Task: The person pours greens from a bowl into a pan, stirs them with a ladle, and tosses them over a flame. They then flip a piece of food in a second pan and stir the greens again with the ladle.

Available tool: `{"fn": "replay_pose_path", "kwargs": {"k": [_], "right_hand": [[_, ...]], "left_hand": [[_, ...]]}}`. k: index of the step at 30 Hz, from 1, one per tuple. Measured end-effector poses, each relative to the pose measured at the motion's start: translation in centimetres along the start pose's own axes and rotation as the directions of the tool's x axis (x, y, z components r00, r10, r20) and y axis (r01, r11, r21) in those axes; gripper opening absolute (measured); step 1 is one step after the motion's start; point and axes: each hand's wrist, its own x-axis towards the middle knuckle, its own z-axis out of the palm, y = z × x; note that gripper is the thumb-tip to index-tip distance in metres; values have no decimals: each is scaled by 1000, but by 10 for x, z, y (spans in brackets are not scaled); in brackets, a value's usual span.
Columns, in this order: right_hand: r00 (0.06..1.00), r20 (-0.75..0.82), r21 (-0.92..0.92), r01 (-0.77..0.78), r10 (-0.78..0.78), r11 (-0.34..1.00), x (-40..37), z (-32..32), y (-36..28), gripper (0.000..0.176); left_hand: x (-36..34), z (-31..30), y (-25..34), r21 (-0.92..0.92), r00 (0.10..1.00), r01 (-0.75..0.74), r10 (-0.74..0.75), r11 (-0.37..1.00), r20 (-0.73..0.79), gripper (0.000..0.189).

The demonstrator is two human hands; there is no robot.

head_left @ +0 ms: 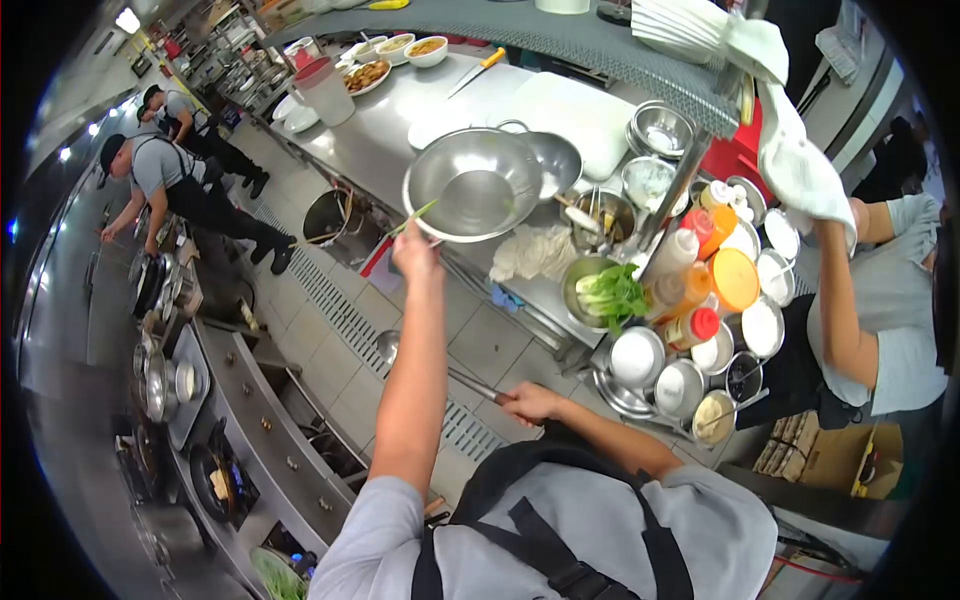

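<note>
My left hand (416, 252) is closed on the near rim of a large stainless steel mixing bowl (480, 200). The bowl tilts so that its inside faces me, and it looks bare apart from a small green speck. A thin green strip (424, 210) lies at the rim by my fingers. Lower down, my right hand (530, 403) is wrapped around the handle of a metal ladle (388, 346), whose cup hangs over the floor drain. Behind the bowl, a second metal bowl (556, 160) rests on the counter, partly hidden.
The steel counter (395, 115) holds a knife (478, 72), a white cutting board (575, 110), a cloth (535, 252), leafy greens (612, 293) and sauce bottles (690, 328). Stoves (225, 480) line the left. Two co-workers (165, 165) stand there; another person (870, 300) is right.
</note>
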Motion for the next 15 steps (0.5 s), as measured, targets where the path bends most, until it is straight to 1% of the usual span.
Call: {"fn": "replay_pose_path", "kwargs": {"k": [1, 2, 4, 5, 6, 7, 8, 9, 10, 11, 12, 13, 14, 15], "right_hand": [[1000, -6, -4, -2, 2, 1000, 3, -12, 3, 21], [1000, 0, 6, -3, 3, 1000, 6, -22, 8, 21], [1000, 8, 12, -14, 14, 1000, 5, -44, 9, 21], [1000, 26, -6, 11, -11, 1000, 3, -53, 3, 19], [998, 47, -22, 34, -33, 999, 0, -59, -3, 19], [998, 55, -21, 23, -22, 1000, -1, -63, -9, 19], [999, 48, -55, 14, -11, 998, -2, -66, -17, 18], [999, 46, -95, 8, -3, 995, -1, -71, -23, 18], [998, 66, -106, -2, 9, 994, 2, -75, -26, 18], [999, 42, -74, 5, -2, 997, 4, -76, -28, 17], [999, 40, -51, 6, -4, 999, 10, -74, -30, 16], [996, 60, -88, -58, 63, 994, 10, -75, -39, 14], [996, 57, -73, -60, 64, 996, 14, -71, -47, 13], [997, 65, -79, -30, 35, 996, 22, -69, -48, 12]], "left_hand": [[8, 30, -12, 4, 1000, 6, -6, 1000, 22, 15], [17, 53, -22, 85, 999, 45, -44, 995, -5, 16], [45, 82, -55, 158, 998, 59, -56, 986, -20, 23], [53, 94, -58, 157, 998, 61, -58, 986, -24, 23], [60, 102, -59, 305, 973, 200, -226, 931, 49, 27], [63, 103, -61, 451, 914, 317, -396, 834, 90, 34], [60, 103, -60, 443, 914, 328, -399, 834, 75, 34], [58, 101, -57, 338, 953, 290, -301, 895, -18, 38], [56, 96, -52, 236, 971, 228, -203, 945, -125, 42], [53, 76, -48, 20, 992, 124, -124, 992, -17, 43], [45, 54, -37, 8, 992, 102, -101, 995, -74, 43], [32, 29, -20, 1, 998, 50, -50, 999, 44, 41], [19, -6, 1, -7, 990, -32, 33, 999, 134, 40], [-2, -46, 18, 68, 987, -109, 100, 992, 124, 36]]}}
